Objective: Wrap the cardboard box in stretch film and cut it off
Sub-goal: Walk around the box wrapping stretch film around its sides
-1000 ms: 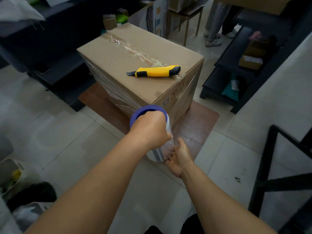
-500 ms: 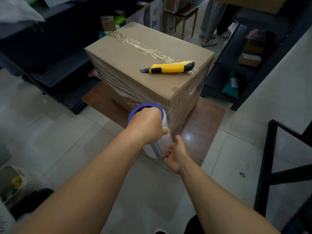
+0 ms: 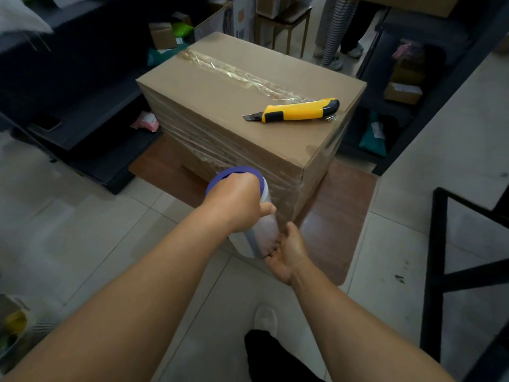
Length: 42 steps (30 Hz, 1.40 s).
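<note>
Now left hand (image 3: 234, 201) grips top of stretch film roll (image 3: 252, 232), right hand (image 3: 286, 250) cups its bottom, beside cardboard box (image 3: 220, 106) near corner; utility knife (image 3: 296, 111) on top.

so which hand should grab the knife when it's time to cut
Right, probably. The right hand only cups the roll's bottom, and the knife lies on the box's right side; the left hand grips the top.

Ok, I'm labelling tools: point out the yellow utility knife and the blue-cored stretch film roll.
yellow utility knife (image 3: 296, 113), head view, middle of its handle.
blue-cored stretch film roll (image 3: 263, 234), head view, film-wound side between the hands.
</note>
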Tool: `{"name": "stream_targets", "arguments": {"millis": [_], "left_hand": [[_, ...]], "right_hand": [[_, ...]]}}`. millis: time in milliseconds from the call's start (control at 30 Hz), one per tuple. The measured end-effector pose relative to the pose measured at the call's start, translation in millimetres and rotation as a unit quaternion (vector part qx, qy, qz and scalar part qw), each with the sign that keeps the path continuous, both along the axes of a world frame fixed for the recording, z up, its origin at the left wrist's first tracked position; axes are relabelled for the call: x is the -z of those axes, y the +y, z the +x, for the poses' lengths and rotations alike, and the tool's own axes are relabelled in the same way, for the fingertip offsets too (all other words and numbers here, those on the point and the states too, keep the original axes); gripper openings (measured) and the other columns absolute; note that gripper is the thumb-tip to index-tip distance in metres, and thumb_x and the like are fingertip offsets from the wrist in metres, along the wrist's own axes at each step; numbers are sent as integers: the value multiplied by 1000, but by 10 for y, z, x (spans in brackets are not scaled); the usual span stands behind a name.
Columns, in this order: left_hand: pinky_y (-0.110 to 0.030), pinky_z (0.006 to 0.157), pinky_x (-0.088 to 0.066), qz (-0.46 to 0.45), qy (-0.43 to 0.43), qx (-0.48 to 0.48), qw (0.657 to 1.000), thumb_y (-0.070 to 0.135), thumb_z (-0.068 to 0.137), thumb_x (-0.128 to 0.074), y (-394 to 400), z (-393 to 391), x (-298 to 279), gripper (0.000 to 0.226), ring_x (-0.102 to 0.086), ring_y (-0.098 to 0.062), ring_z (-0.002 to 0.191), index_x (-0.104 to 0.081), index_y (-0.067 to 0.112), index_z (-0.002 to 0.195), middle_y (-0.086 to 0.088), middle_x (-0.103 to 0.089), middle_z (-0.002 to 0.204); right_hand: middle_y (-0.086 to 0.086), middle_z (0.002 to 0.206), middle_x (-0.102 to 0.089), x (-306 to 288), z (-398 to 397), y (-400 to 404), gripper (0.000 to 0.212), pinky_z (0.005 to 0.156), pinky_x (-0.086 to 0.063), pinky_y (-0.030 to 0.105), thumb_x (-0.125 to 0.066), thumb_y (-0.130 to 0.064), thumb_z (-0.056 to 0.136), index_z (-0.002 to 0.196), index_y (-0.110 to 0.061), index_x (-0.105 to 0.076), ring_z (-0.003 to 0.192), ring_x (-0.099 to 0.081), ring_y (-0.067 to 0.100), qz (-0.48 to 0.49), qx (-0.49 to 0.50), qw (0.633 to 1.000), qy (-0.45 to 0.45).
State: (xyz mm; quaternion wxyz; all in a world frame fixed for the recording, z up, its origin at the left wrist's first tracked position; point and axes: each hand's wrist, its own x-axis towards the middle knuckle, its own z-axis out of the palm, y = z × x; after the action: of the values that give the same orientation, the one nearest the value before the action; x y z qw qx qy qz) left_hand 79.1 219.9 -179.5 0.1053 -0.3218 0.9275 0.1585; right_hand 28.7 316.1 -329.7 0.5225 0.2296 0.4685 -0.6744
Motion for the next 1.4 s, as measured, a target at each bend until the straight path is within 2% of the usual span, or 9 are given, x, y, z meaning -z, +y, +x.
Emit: {"name": "stream_targets", "arguments": {"millis": [400,567,667,733,933,1033,1133,1300,1400], "left_hand": [[-32,56,-39,52,-35,88,994,42,77,-75,-610,28,60,53,-42,-20,53,-36,12,59,-3,-39,55],[-30,57,-41,66,-49,144,986,35,80,-72,-744,52,55,44,-49,-21,60,-39,13,63,-4,-48,61],[-29,57,-42,70,-58,191,977,34,82,-71,-874,82,38,41,-51,-21,60,-40,14,65,-3,-50,61],[-30,54,-42,63,-69,231,969,34,83,-71,-986,105,32,42,-49,-20,56,-39,14,63,-2,-47,58],[-27,47,-35,23,-75,340,937,35,86,-67,-1289,224,-66,47,-40,-15,48,-35,14,59,-1,-40,53],[-28,51,-38,0,-85,385,919,37,88,-64,-1403,303,-114,45,-41,-16,49,-37,12,61,-2,-42,55],[-29,54,-38,3,-105,396,912,37,88,-62,-1539,352,-124,42,-41,-17,53,-39,13,63,-2,-43,58],[-28,53,-36,15,-115,385,916,41,90,-60,-1731,364,-128,46,-40,-18,52,-38,11,63,-3,-41,57],[-29,56,-37,11,-107,395,912,45,90,-57,-1816,372,-144,46,-45,-21,59,-41,9,66,-5,-45,62]], "right_hand": [[14,104,-66,89,225,-460,47,80,-49,31,-26,-34,102,124,-6,-56,91,-62,23,-24,137,988,-65],[14,113,-66,139,351,-592,45,104,-42,35,-28,-32,101,123,-6,-58,102,-61,25,-22,196,978,-68],[6,66,-66,103,483,-713,44,75,-47,27,-25,-33,100,90,-8,-60,70,-55,17,-28,234,970,-69],[2,49,-57,51,590,-814,44,60,-38,24,-23,-33,100,77,-11,-52,58,-46,14,-46,274,958,-72],[7,68,-62,-28,964,-1171,47,66,-41,24,-22,-36,102,98,-6,-58,69,-53,16,-69,363,928,-47],[2,49,-56,-95,1121,-1336,46,58,-35,24,-20,-33,102,78,-10,-51,56,-45,14,-89,378,921,-32],[1,46,-52,-87,1212,-1453,44,56,-31,25,-22,-28,101,69,-11,-47,51,-42,13,-94,382,919,-31],[0,44,-52,-67,1249,-1583,42,52,-30,24,-22,-27,101,76,-8,-51,35,-47,9,-64,372,926,-19],[3,53,-62,-90,1271,-1677,45,55,-40,24,-22,-32,103,88,-8,-57,46,-57,10,-37,375,926,-9]]}}
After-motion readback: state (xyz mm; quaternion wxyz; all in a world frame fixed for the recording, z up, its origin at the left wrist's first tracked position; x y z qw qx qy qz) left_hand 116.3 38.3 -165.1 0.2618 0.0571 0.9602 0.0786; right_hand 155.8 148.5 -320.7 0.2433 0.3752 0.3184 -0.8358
